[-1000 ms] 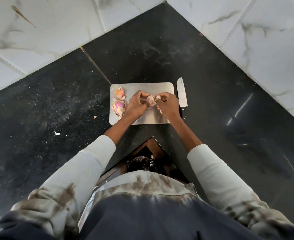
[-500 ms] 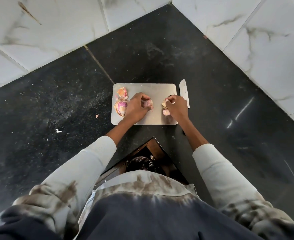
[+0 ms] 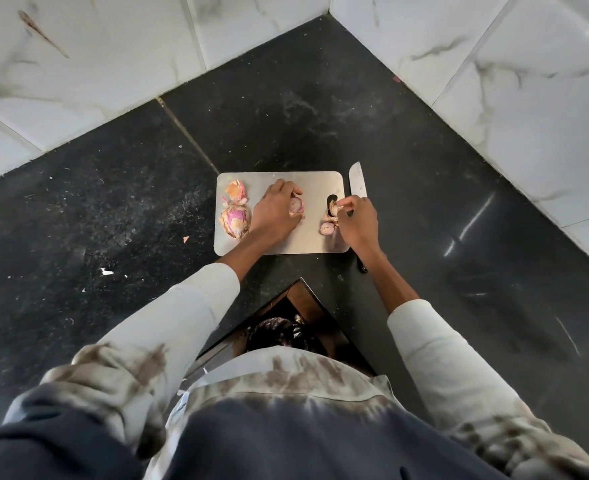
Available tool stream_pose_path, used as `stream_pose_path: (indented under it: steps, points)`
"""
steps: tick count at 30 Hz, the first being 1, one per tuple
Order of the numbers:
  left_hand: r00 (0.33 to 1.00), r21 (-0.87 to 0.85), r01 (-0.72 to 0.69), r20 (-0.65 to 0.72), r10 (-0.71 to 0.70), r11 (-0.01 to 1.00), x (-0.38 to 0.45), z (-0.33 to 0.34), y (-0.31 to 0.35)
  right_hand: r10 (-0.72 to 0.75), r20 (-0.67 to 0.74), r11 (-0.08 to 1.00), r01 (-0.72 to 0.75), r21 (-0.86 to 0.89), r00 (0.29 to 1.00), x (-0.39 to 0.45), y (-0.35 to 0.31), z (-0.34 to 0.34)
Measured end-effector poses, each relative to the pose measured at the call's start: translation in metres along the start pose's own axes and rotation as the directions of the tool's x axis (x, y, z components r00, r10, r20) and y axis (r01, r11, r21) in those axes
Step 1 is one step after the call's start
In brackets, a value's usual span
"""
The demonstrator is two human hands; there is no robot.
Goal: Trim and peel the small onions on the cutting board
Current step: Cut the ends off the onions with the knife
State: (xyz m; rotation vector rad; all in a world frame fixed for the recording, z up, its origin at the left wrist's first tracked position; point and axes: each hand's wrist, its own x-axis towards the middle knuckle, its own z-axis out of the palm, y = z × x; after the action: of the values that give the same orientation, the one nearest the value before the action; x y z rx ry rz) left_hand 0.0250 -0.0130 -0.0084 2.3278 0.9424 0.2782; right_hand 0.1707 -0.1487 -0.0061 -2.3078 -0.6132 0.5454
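A metal cutting board (image 3: 315,183) lies on the black counter. My left hand (image 3: 274,213) rests on its middle, fingers curled around a small peeled onion (image 3: 296,205). My right hand (image 3: 357,218) is at the board's right edge, fingertips pinched on another small onion piece (image 3: 333,210). A cut onion piece (image 3: 327,229) lies on the board just left of that hand. A pink onion with loose skin (image 3: 235,221) and a scrap of peel (image 3: 236,190) sit at the board's left end.
A knife (image 3: 358,181) lies along the board's right side, blade pointing away, its handle partly under my right wrist. White marbled tile walls (image 3: 494,74) meet in a corner behind the black counter (image 3: 95,202). Small peel flecks dot the counter at left.
My hands, joined over one onion at the board's middle, have parted. The left stays with an onion; the right has moved to the board's right edge, where a cut piece now lies.
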Motion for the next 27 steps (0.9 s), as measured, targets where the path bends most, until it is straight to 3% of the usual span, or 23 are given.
stream_pose_path:
  steps: [6,14,20,27]
  points:
    - [0.997,0.024,0.036,-0.072,-0.035,0.999,0.041,-0.005,0.009,-0.04,0.004,0.999,0.04,0.006,0.999,-0.002,-0.002,0.0]
    - [0.997,0.079,0.071,-0.02,-0.069,0.994,0.047,0.016,0.001,-0.045,-0.014,0.999,0.045,-0.009,0.999,-0.003,0.001,-0.002]
    - [1.0,0.075,0.018,-0.016,-0.016,0.997,0.032,0.003,-0.008,-0.077,-0.075,0.997,0.077,-0.01,0.994,-0.008,-0.007,0.004]
    - [0.981,0.012,0.052,-0.19,-0.049,0.999,-0.003,-0.025,-0.031,-0.206,0.048,0.978,0.205,0.027,0.977,-0.027,-0.043,0.035]
